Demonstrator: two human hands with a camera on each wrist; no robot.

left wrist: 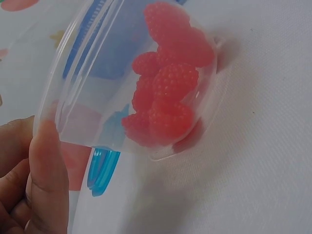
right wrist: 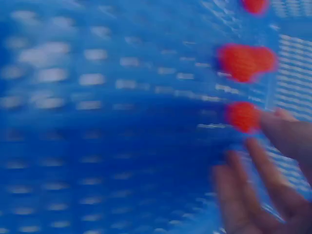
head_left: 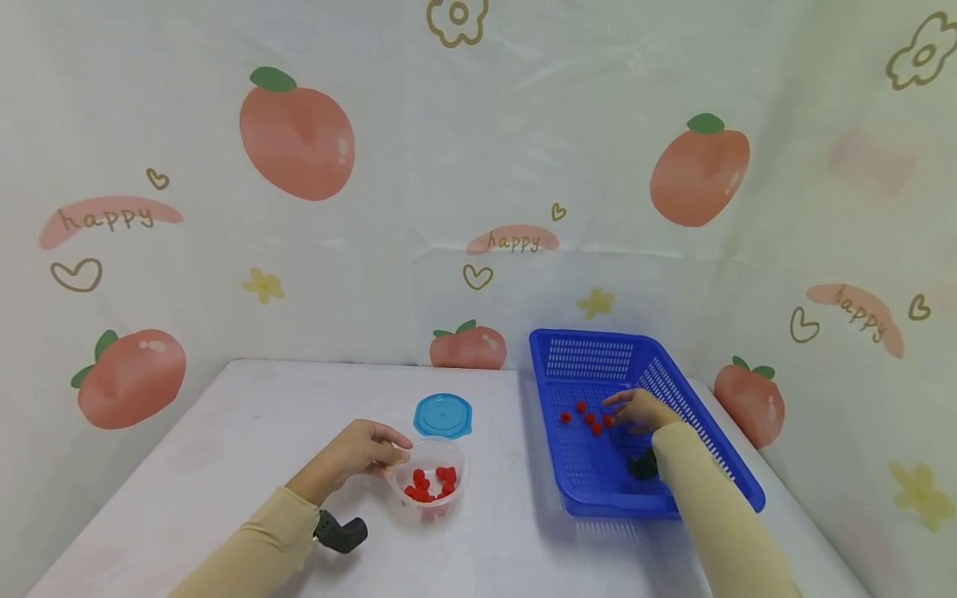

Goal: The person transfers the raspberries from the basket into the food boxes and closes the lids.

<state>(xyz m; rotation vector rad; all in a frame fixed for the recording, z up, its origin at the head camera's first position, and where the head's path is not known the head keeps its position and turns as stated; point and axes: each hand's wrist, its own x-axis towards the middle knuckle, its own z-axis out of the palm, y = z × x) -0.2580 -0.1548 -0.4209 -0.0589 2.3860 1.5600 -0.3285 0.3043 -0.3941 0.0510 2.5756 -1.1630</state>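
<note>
My left hand (head_left: 362,453) pinches the rim of a clear plastic tub (head_left: 395,477), which stands on the table. Several raspberries (left wrist: 170,80) lie at the bottom of the tub, seen through its wall in the left wrist view. Over on the right, my right hand (head_left: 639,410) is inside a blue basket (head_left: 557,465), its fingers spread and extended. Loose raspberries (head_left: 590,419) are scattered on the basket floor just left of the fingers. The nearest raspberry (right wrist: 243,117) appears right at the thumb tip in the blurred right wrist view.
A blue lid (head_left: 444,415) lies on the white table (head_left: 501,473) behind the tub. Tall perforated walls surround the basket floor. Behind the table hangs a white backdrop (head_left: 508,133) printed with fruit and flowers. Dark wrist devices sit at both sleeves.
</note>
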